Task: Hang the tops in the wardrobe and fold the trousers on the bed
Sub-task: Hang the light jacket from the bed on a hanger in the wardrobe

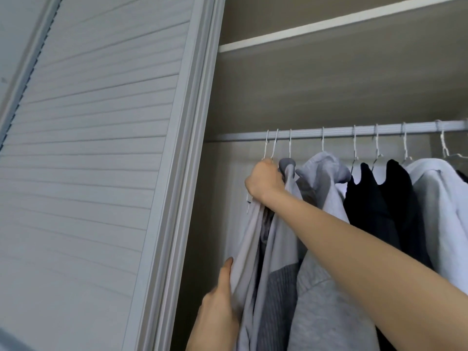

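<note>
A light grey top hangs at the left end of the wardrobe rail on a white hanger whose hook sits over the rail. My right hand is shut around the neck of that hanger, just under the hooks. My left hand holds the lower left edge of the light grey top, thumb up along the cloth. To its right hang a grey ribbed top, a grey hoodie, two black tops and a pale top. No trousers or bed are in view.
A louvred sliding door and its frame stand close on the left of the open wardrobe. A white shelf edge runs above the rail. A short bare stretch of rail lies left of the first hook.
</note>
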Motion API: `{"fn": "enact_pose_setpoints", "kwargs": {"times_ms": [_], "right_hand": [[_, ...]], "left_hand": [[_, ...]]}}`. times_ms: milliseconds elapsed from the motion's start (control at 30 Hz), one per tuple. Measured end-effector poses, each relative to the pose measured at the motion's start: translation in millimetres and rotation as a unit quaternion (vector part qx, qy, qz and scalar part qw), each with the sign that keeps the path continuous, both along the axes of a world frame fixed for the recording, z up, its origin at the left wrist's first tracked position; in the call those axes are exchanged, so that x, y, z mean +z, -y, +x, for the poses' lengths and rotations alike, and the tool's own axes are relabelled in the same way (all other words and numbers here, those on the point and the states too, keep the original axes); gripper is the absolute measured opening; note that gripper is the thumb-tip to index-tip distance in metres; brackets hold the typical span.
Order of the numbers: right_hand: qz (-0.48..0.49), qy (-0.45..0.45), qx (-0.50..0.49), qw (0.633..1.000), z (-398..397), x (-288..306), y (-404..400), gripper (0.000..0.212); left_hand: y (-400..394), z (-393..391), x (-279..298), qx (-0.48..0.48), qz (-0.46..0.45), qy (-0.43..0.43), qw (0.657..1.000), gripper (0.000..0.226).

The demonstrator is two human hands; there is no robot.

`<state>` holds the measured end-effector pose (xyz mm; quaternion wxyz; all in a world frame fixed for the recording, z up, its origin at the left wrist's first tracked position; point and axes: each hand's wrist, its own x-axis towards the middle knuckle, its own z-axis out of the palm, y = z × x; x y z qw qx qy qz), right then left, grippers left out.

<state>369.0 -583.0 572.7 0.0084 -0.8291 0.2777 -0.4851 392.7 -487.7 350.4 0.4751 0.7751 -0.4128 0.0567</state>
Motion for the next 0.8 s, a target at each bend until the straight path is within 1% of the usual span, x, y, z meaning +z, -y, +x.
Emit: {"fn": "enact_pose_setpoints", "kwargs": {"times_ms": [67, 100, 167, 200, 267, 333, 433, 533, 600, 667, 733, 800], "right_hand": [[-0.064, -0.049, -0.009, 0.997, -11, -23, -9, 0.068], [-0.091, -0.073, -0.015, 0.993, -17, -33, -13, 0.069], [-0.137, -0.112, -0.025, 0.984, -27, -52, -17, 0.065], [-0.154, -0.129, -0.025, 0.979, -31, -61, -17, 0.06], [-0.183, -0.157, -0.025, 0.97, -42, -76, -17, 0.051], [-0.215, -0.18, -0.025, 0.96, -53, -89, -16, 0.047], [-0.247, -0.212, -0.001, 0.946, -67, -106, -18, 0.047], [-0.266, -0.237, 0.054, 0.933, -92, -121, -30, 0.055], [-0.289, -0.244, 0.066, 0.923, -109, -132, -39, 0.058], [-0.306, -0.249, 0.074, 0.916, -128, -145, -51, 0.058], [-0.308, -0.249, 0.088, 0.914, -149, -160, -63, 0.057], [-0.32, -0.249, 0.096, 0.909, -174, -181, -78, 0.055]], "left_hand": [[-2, 3, -7, -0.026, 0.028, -0.039, 0.999, 0.092], [-2, 3, -10, -0.04, 0.051, -0.062, 0.996, 0.093], [-1, 3, -20, -0.059, 0.122, -0.089, 0.987, 0.096], [-1, 1, -27, -0.059, 0.155, -0.089, 0.982, 0.097], [-4, -3, -42, -0.039, 0.184, -0.079, 0.979, 0.09], [-9, 0, -54, -0.015, 0.152, -0.074, 0.985, 0.079], [-21, 0, -64, 0.032, 0.109, -0.056, 0.992, 0.062], [-41, -13, -69, 0.065, 0.061, -0.046, 0.995, 0.024], [-56, -24, -75, 0.08, 0.046, -0.016, 0.996, 0.012], [-72, -37, -82, 0.084, 0.05, 0.011, 0.995, 0.014], [-90, -53, -93, 0.083, 0.062, 0.044, 0.994, 0.022], [-112, -75, -104, 0.078, 0.062, 0.052, 0.994, 0.03]]}}
